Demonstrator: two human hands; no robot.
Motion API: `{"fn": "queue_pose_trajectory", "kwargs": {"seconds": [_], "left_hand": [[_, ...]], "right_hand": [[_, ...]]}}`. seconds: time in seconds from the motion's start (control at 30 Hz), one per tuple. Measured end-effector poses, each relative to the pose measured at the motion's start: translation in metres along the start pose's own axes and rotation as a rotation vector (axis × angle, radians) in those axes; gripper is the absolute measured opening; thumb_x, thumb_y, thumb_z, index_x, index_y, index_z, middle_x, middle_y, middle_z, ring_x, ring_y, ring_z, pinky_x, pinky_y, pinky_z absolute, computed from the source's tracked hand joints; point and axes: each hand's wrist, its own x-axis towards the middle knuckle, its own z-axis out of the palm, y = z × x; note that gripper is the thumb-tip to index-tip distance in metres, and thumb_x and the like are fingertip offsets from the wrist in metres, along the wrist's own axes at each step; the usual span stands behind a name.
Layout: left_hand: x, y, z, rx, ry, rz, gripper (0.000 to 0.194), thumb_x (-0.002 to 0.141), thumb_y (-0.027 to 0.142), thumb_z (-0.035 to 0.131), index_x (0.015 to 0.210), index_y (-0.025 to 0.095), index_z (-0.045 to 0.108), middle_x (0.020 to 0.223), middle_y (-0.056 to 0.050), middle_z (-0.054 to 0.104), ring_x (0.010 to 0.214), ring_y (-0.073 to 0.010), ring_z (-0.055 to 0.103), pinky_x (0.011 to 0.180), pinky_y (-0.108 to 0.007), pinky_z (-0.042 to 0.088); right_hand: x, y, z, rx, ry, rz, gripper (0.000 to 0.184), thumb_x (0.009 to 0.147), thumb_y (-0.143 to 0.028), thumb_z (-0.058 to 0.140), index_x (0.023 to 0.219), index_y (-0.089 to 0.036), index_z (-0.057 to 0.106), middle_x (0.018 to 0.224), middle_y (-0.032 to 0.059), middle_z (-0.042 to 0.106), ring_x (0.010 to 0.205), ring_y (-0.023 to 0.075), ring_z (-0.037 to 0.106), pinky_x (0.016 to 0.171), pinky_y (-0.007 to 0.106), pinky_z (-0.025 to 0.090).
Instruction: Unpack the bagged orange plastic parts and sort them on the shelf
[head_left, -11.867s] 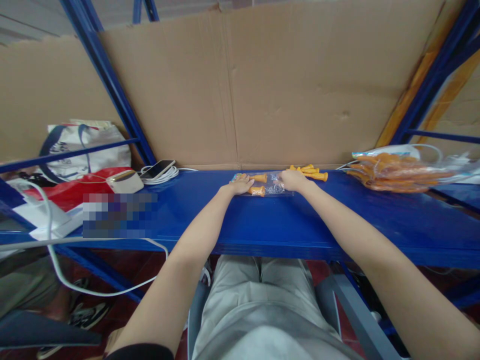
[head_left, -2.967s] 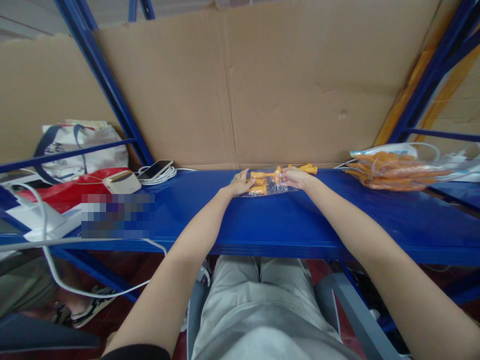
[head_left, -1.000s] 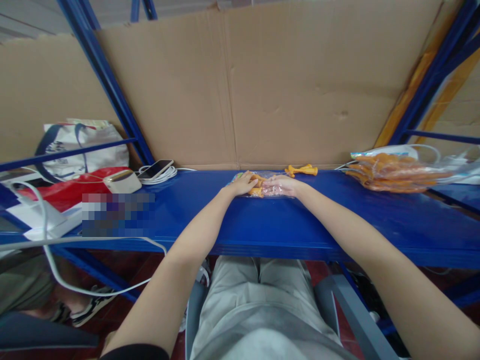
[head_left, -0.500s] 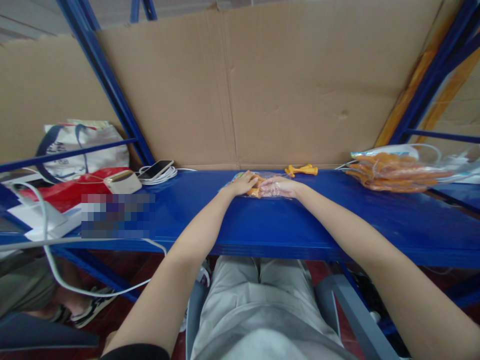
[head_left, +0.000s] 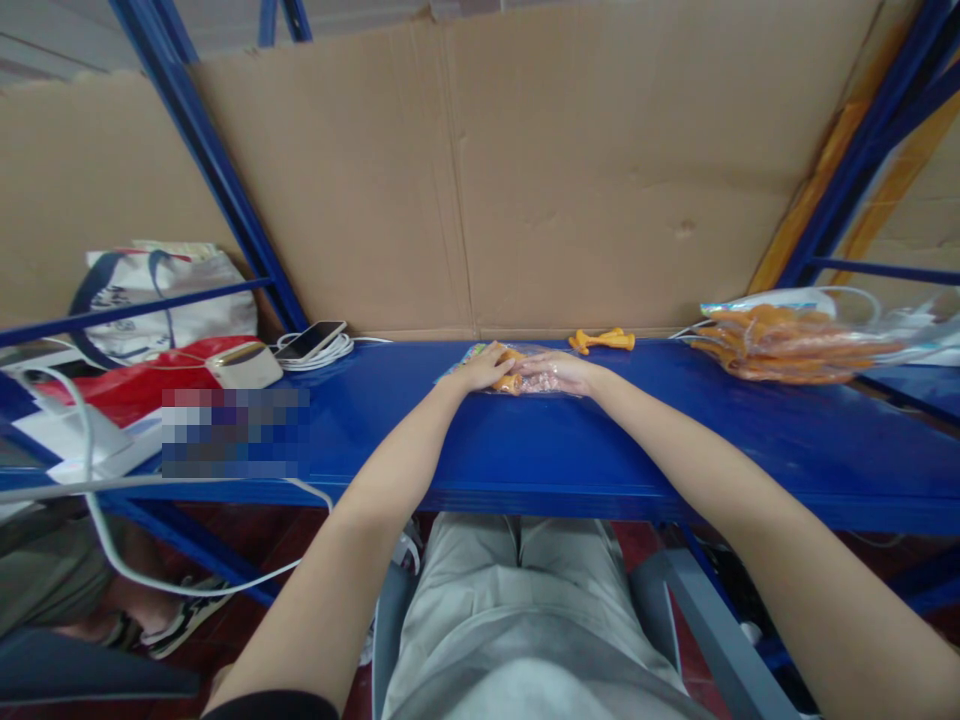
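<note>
A clear plastic bag [head_left: 536, 386] lies flat on the blue shelf, with orange bone-shaped pieces [head_left: 510, 383] with flared ends inside it. My left hand [head_left: 482, 367] is curled over the bag's left part, holding it down, thumb toward the pieces. Fingers stretched out, my right hand [head_left: 559, 372] lies at the bag's right part and points left at the pieces. Film seems to cover its fingers, so it looks to be inside the bag. Behind my right hand, a few loose orange bone-shaped pieces [head_left: 604, 341] lie near the cardboard.
On the blue shelf [head_left: 555, 450], a filled bag of orange pieces [head_left: 787, 345] sits at the right. A phone [head_left: 315, 340] on a coiled white cable, a red bag [head_left: 135, 380] and a white tote [head_left: 165, 300] are at the left. Cardboard [head_left: 600, 170] stands behind.
The loose orange pile has shrunk, and more pieces have come into the bag. Since three seconds ago my right hand has gone from the bag's right end further left. Lately both hands barely moved.
</note>
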Motion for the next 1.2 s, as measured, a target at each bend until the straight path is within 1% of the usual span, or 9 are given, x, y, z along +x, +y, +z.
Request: {"fn": "queue_pose_trajectory", "kwargs": {"seconds": [0.3,0.5,0.6,0.7,0.8,0.9,0.97,1.07,1.2], "left_hand": [[0.0,0.004,-0.003,0.036,-0.085,-0.018,0.068,0.1,0.053,0.019,0.158,0.019,0.032,0.168,-0.007,0.014,0.156,-0.0229,0.011,0.125,-0.038,0.014],[0.007,-0.001,0.0,0.073,-0.107,0.013,0.066,0.101,0.053,0.015,0.158,0.025,0.032,0.168,-0.006,0.018,0.156,-0.0231,0.011,0.125,-0.042,0.016],[0.012,-0.005,0.002,0.083,-0.116,0.018,0.066,0.101,0.052,0.014,0.158,0.026,0.032,0.167,-0.006,0.023,0.156,-0.0232,0.011,0.124,-0.044,0.016],[0.015,-0.013,0.003,0.073,-0.093,0.0,0.068,0.1,0.055,0.013,0.159,0.026,0.03,0.167,-0.006,0.025,0.156,-0.0235,0.013,0.124,-0.045,0.016],[0.013,-0.023,0.002,0.067,-0.061,-0.046,0.071,0.099,0.059,0.011,0.159,0.026,0.03,0.167,-0.007,0.025,0.156,-0.0244,0.015,0.124,-0.046,0.017],[0.009,-0.034,-0.001,0.07,-0.045,-0.087,0.073,0.098,0.061,0.011,0.158,0.026,0.032,0.167,-0.007,0.025,0.156,-0.0253,0.016,0.124,-0.047,0.019],[0.007,-0.039,-0.003,0.074,-0.049,-0.119,0.073,0.098,0.061,0.011,0.159,0.025,0.032,0.167,-0.008,0.023,0.156,-0.0263,0.016,0.123,-0.048,0.02],[0.005,-0.043,-0.005,0.08,-0.052,-0.13,0.072,0.099,0.059,0.01,0.159,0.025,0.031,0.167,-0.009,0.023,0.156,-0.0268,0.017,0.122,-0.048,0.021],[0.004,-0.042,-0.005,0.085,-0.04,-0.092,0.073,0.098,0.06,0.011,0.157,0.026,0.036,0.166,-0.007,0.028,0.155,-0.0253,0.019,0.123,-0.046,0.021]], "right_hand": [[0.0,-0.002,0.004,-0.005,0.061,-0.001,0.019,0.088,0.0,0.061,0.096,-0.01,0.075,0.099,0.0107,0.078,0.075,0.0095,0.071,0.087,0.024,0.059],[0.001,-0.002,-0.002,-0.008,0.072,-0.005,0.012,0.086,-0.002,0.065,0.09,-0.009,0.073,0.091,0.0117,0.077,0.068,0.0117,0.07,0.074,0.024,0.061],[0.003,-0.004,-0.012,-0.031,0.144,-0.016,0.011,0.086,-0.003,0.066,0.092,-0.011,0.07,0.086,0.0106,0.076,0.066,0.0132,0.07,0.068,0.024,0.061],[0.007,-0.007,-0.028,-0.07,0.285,-0.075,0.011,0.085,-0.006,0.067,0.093,-0.014,0.067,0.091,0.01,0.075,0.07,0.0135,0.07,0.073,0.027,0.061],[0.009,-0.012,-0.048,-0.304,0.502,-0.147,0.016,0.089,-0.013,0.061,0.103,-0.016,0.068,0.106,0.0124,0.074,0.086,0.0181,0.072,0.087,0.036,0.059],[0.004,-0.013,-0.066,-0.857,0.723,-0.232,0.031,0.09,-0.015,0.052,0.117,-0.015,0.068,0.124,0.0154,0.069,0.118,0.0272,0.063,0.106,0.043,0.048],[-0.002,-0.011,-0.076,-1.209,0.788,-0.284,0.041,0.089,-0.014,0.049,0.127,-0.013,0.065,0.137,0.0183,0.061,0.134,0.0316,0.051,0.115,0.048,0.037],[-0.006,-0.003,-0.089,-1.456,0.77,-0.185,0.046,0.09,-0.019,0.048,0.134,-0.013,0.061,0.147,0.0189,0.053,0.141,0.0347,0.043,0.118,0.054,0.031],[0.001,0.01,-0.106,-1.426,0.574,0.094,0.044,0.094,-0.033,0.048,0.131,-0.017,0.066,0.135,0.0172,0.063,0.13,0.0347,0.055,0.109,0.054,0.043]]}}
